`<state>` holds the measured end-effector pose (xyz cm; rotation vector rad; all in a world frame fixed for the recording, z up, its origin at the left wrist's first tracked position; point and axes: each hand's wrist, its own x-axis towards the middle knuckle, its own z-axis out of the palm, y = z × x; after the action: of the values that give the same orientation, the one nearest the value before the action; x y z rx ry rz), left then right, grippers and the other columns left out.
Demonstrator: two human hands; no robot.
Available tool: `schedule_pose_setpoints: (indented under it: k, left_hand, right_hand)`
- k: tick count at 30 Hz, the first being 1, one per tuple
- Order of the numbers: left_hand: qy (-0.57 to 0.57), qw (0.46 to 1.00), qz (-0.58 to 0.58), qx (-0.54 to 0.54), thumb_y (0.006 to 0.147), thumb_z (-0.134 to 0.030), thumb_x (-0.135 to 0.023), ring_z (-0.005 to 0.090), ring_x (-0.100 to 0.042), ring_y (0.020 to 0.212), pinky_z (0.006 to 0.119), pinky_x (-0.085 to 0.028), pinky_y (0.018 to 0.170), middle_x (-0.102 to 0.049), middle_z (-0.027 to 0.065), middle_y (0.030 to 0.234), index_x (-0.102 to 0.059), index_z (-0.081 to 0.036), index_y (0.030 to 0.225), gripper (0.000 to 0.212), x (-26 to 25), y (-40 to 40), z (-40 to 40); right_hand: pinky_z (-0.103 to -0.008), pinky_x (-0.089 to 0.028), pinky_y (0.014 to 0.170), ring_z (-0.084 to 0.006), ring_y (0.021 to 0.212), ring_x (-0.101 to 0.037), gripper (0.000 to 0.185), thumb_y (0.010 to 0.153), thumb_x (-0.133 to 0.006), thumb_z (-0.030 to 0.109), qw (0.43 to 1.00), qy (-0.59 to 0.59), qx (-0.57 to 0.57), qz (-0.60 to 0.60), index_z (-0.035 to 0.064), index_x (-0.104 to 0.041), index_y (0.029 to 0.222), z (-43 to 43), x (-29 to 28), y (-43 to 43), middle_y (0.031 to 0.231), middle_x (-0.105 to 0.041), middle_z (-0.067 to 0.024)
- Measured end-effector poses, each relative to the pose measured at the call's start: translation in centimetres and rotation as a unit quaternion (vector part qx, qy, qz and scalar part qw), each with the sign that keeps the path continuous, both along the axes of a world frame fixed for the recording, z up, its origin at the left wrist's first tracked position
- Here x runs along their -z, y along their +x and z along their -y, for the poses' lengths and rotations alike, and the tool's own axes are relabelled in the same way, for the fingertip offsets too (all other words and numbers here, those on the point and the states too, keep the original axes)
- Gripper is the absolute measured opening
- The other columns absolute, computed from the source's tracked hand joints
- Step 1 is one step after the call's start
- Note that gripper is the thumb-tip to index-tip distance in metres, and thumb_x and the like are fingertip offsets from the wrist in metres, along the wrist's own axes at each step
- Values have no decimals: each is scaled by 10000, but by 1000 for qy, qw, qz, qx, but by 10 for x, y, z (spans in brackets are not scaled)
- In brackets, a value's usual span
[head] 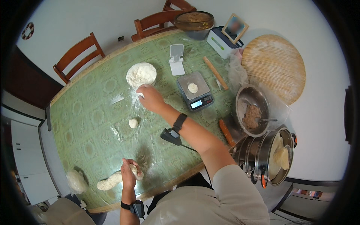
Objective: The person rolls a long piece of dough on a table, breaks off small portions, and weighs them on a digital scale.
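Observation:
My left hand is closed around a thick roll of dough lying near the table's front edge. My right hand is at the near rim of a bowl of white flour, its fingers curled on something white that is mostly hidden, perhaps flour or a piece of dough. A small dough ball lies on the floured tablecloth between my hands. Another dough piece rests on the plate of a digital kitchen scale, whose display is lit.
Right of the scale lie a wooden rolling pin, a steel bowl of meat filling with a spoon, and a stacked steel steamer. A round wooden board leans behind. A plastic bag sits at the left corner.

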<state>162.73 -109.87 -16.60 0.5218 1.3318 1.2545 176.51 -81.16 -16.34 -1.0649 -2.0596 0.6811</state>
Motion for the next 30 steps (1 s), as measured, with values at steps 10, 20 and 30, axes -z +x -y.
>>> schedule_pose_setpoints:
  k: [10, 20, 30]
  left_hand:
    - [3, 1000, 6, -25, 940, -522, -286, 146, -408, 393, 272, -363, 415, -440, 69, 490, -482, -32, 757, 558, -6, -3, 3]
    - [-6, 1000, -19, 2, 930, -548, -274, 145, -428, 390, 276, -369, 414, -455, 64, 482, -493, -38, 748, 584, -1, -1, 2]
    - [1, 1000, 3, 2, 948, -500, -283, 139, -437, 422, 260, -370, 403, -458, 59, 523, -501, -21, 745, 564, -6, -1, 5]
  right_hand:
    - [-399, -432, 843, -327, 972, -541, 204, 721, -627, 92, 978, 51, 190, 63, 58, -613, 922, -3, -17, 58, 1026, -589, -127]
    - [-416, -377, 931, -322, 1072, -499, 315, 707, -667, 167, 954, 34, 160, 251, 94, -632, 1011, -6, 7, 178, 1140, -553, -143]
    - [-380, -465, 788, -339, 895, -574, 212, 723, -631, 87, 996, -44, -27, 71, 73, -659, 933, 6, -10, 86, 938, -616, -164]
